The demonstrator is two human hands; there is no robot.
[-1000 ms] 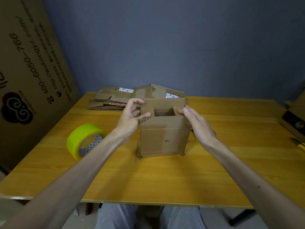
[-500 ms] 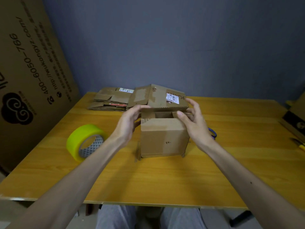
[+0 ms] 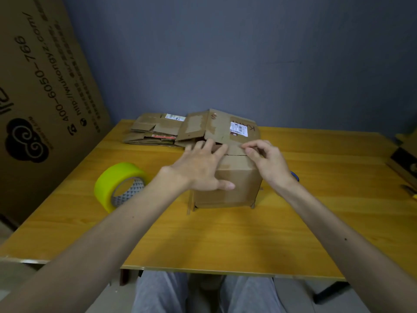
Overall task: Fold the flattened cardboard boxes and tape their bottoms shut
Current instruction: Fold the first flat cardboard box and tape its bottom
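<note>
Seemingly mid-fold, the left hand lies spread flat on the box at the middle of the table while the right hand pinches its far flap down, so the next move likely calls for the tape roll.

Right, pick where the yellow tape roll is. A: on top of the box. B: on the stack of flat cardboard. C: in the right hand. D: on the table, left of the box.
D: the tape roll stands on its edge on the table, left of the box and apart from it.
</note>
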